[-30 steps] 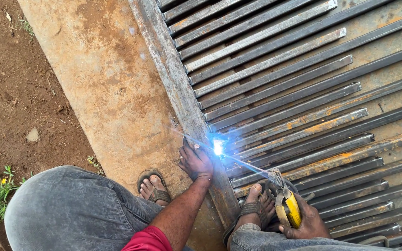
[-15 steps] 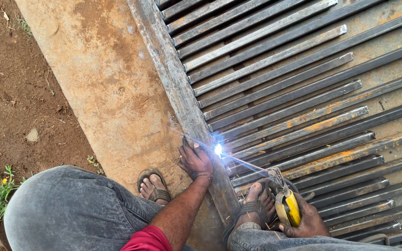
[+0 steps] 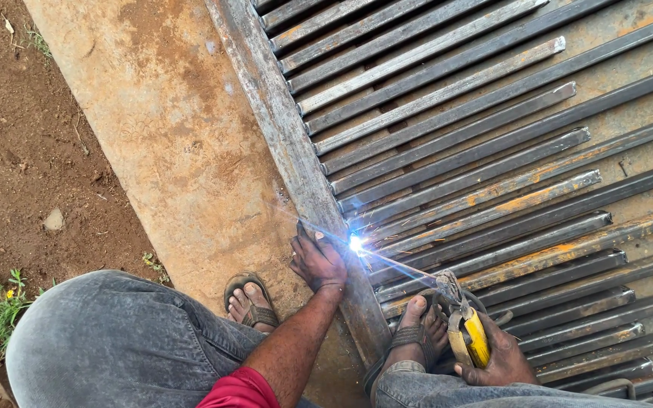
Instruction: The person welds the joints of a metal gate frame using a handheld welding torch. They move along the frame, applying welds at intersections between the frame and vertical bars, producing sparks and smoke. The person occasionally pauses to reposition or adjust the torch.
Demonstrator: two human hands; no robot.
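A bare soil strip (image 3: 32, 151) was seen at the left, beside a rusty steel sheet (image 3: 168, 128). The left hand (image 3: 317, 261) was laid flat, fingers spread, on the frame rail (image 3: 281, 128). A bright arc (image 3: 355, 243) was struck just beside it, at the slats (image 3: 455, 136). The yellow electrode holder (image 3: 471, 336) was clasped in the closed right hand (image 3: 502, 357).
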